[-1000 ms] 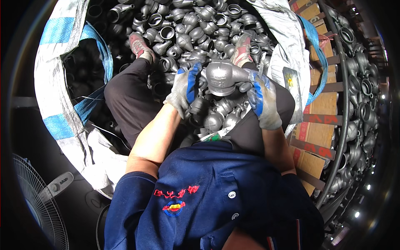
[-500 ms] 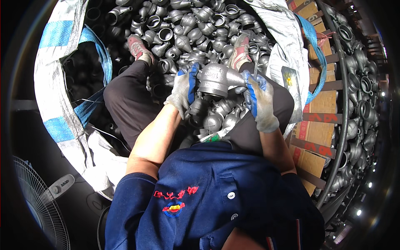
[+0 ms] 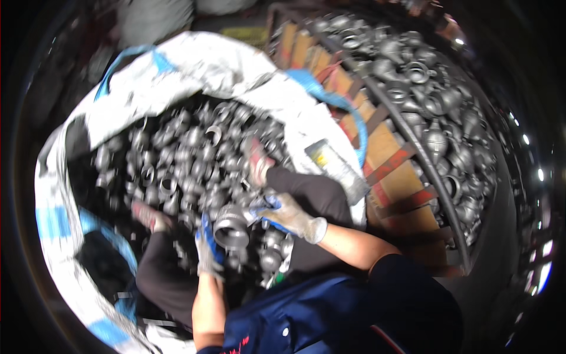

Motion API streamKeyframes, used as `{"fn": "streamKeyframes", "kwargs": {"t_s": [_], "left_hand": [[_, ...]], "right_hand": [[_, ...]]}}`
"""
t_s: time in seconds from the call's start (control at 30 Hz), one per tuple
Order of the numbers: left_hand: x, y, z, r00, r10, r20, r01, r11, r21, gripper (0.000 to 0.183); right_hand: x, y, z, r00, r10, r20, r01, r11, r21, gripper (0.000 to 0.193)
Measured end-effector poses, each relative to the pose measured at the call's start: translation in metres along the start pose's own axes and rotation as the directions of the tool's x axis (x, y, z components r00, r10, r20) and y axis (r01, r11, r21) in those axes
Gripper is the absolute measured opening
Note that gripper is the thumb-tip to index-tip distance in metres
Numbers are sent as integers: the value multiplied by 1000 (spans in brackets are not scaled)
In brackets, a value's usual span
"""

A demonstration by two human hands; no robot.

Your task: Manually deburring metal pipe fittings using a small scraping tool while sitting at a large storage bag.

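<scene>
A grey metal pipe casting [image 3: 231, 229] with a round body and a wide open mouth is held between my gloved hands, the mouth turned toward me. My left hand [image 3: 210, 251] presses along the casting's left side, its blue-coated fingers curved against the wall. On the right, my right hand [image 3: 290, 217] is closed around the casting's narrow end. Motion blur hides the details at those fingertips. Below and around my hands lie many similar castings [image 3: 183, 154] inside a large white woven bag [image 3: 203, 62], where my feet also rest.
A blue strap loop [image 3: 361, 133] hangs at the bag's right rim. Beyond it stands a crate side of cardboard [image 3: 396, 184] and metal slats, topped by a dark rail [image 3: 407, 133]. More castings [image 3: 436, 140] fill that crate. Pale sacks [image 3: 154, 22] stand at the far left.
My view has swung to the right, bringing more of the crate into sight. The casting has turned so its mouth faces me; both hands stay on it.
</scene>
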State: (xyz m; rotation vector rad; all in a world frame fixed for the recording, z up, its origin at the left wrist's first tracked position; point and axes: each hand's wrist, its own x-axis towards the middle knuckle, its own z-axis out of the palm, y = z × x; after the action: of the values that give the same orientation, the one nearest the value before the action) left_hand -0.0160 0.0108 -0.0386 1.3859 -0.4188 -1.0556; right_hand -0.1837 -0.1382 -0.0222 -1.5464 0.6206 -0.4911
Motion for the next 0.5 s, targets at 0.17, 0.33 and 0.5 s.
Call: {"fn": "streamKeyframes", "kwargs": {"t_s": [0.17, 0.33, 0.5], "left_hand": [[-6, 20, 25, 977, 195, 86, -209, 956, 207, 32], [29, -13, 3, 978, -86, 190, 166, 870, -464, 25], [23, -9, 14, 986, -162, 28, 162, 929, -332, 31]], "right_hand": [[4, -94, -65, 964, 261, -58, -256, 963, 85, 17], [37, -115, -211, 960, -224, -171, 264, 926, 272, 30], [47, -217, -344, 742, -123, -659, 288, 946, 148, 24]]}}
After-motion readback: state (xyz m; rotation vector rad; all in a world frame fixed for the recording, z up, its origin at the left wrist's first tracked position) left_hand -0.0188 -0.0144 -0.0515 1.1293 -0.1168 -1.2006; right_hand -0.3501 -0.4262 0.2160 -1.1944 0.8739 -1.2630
